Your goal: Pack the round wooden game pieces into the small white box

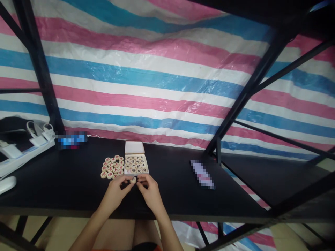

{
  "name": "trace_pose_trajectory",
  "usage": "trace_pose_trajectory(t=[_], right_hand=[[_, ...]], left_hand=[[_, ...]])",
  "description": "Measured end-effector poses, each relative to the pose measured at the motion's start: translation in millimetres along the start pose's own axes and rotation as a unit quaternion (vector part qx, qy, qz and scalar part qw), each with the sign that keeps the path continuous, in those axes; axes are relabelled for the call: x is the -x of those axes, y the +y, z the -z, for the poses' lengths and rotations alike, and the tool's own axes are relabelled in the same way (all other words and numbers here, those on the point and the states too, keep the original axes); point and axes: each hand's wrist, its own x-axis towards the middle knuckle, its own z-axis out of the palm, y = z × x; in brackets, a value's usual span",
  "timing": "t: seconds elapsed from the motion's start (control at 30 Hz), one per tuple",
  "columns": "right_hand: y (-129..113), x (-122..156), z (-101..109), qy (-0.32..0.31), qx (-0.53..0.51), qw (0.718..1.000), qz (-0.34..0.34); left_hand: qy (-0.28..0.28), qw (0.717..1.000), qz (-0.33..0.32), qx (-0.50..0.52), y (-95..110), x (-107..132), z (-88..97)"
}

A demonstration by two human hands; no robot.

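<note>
My left hand (116, 190) and my right hand (149, 190) meet over the black table (65, 181), just in front of a small white box (135, 164). Both pinch one round wooden chess piece (133, 180) between their fingertips. The box holds several more round pieces with red and black characters. Its lid (134, 147) stands open behind it. A loose cluster of similar wooden pieces (112, 167) lies on the table to the left of the box.
A white power strip with plugs (26, 148) and a white object (7, 183) lie at the table's left end. Two blurred items (71, 139) (202, 174) rest on the table. Black metal frame bars (244, 94) cross in front of a striped tarpaulin.
</note>
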Motion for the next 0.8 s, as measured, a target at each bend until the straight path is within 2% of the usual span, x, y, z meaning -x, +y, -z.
trace_pose_trajectory(t=[0.13, 0.33, 0.53, 0.63, 0.8], right_hand=[[-0.3, 0.0, -0.2, -0.003, 0.051, 0.999, 0.011], [-2.7, 1.3, -0.9, -0.014, 0.078, 0.997, 0.017], [-5.2, 1.8, -0.2, -0.018, 0.095, 0.995, 0.020], [-6.4, 2.1, -0.1, -0.022, 0.100, 0.995, 0.021], [-6.8, 1.8, -0.5, -0.026, 0.104, 0.994, 0.018]], left_hand=[[0.042, 0.982, -0.043, -0.179, 3.2, -15.4, 3.1], [0.037, 0.933, -0.066, -0.353, 5.4, -20.5, 5.2], [0.024, 0.915, -0.104, -0.388, 6.7, -17.1, 4.1], [0.004, 0.920, -0.103, -0.378, 8.0, -21.2, 6.4], [0.011, 0.924, -0.104, -0.367, 7.3, -21.7, 6.2]])
